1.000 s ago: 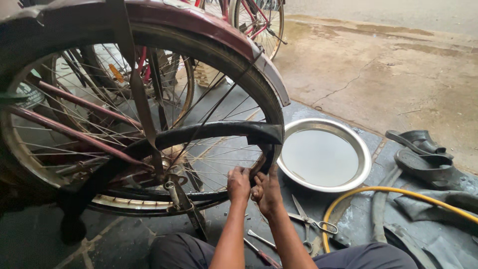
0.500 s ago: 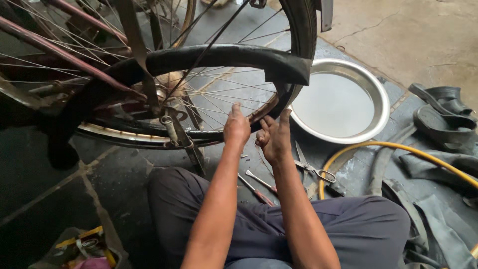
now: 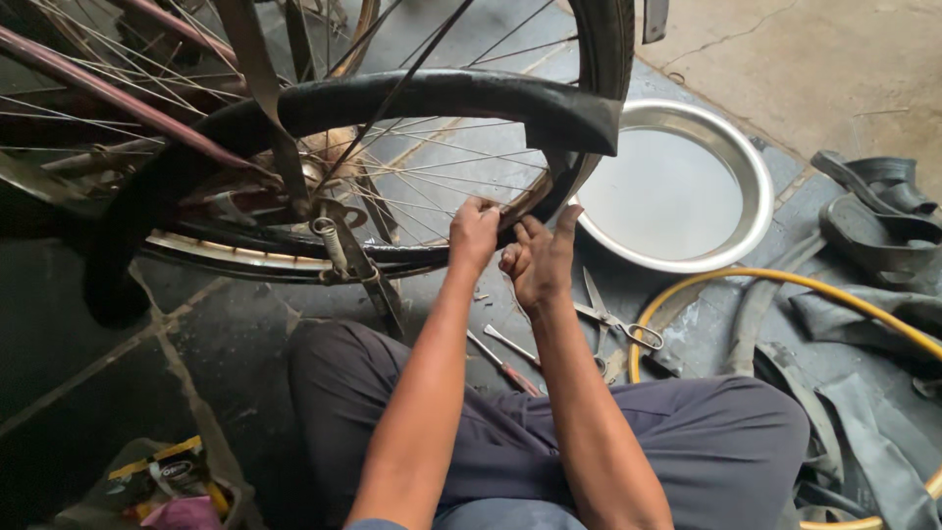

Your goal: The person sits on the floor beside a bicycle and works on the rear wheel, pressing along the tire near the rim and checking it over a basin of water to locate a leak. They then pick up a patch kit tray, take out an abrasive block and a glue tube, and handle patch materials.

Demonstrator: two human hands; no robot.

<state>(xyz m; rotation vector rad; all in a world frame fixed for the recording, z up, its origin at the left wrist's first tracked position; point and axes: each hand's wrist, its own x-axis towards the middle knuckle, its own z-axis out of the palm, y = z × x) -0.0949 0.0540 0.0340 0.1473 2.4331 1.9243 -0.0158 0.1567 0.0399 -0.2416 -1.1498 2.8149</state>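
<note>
Head view looks down on a bicycle wheel (image 3: 294, 167) standing close in front of the seated person's knees. Its lower rim (image 3: 245, 253) runs roughly left to right and curves up at the right end toward the metal basin (image 3: 677, 186). A black inner tube (image 3: 412, 98) hangs loose through the spokes, its long axis lying left to right above the rim, its cut right end pointing toward the basin.

Left hand (image 3: 474, 234) sits at the rim's lower right part, fingers curled in a narrow grip on the edge of the tyre (image 3: 294, 257) there. Right hand (image 3: 540, 260) is just right of it, touching the same stretch of rim, thumb raised toward the tube's end; whether it pinches anything I cannot tell.

Scissors (image 3: 613, 316) lie on the floor below the basin, just right of the right forearm. A yellow hose (image 3: 785, 285) curves further right, beside strips of black rubber (image 3: 873, 196).
</note>
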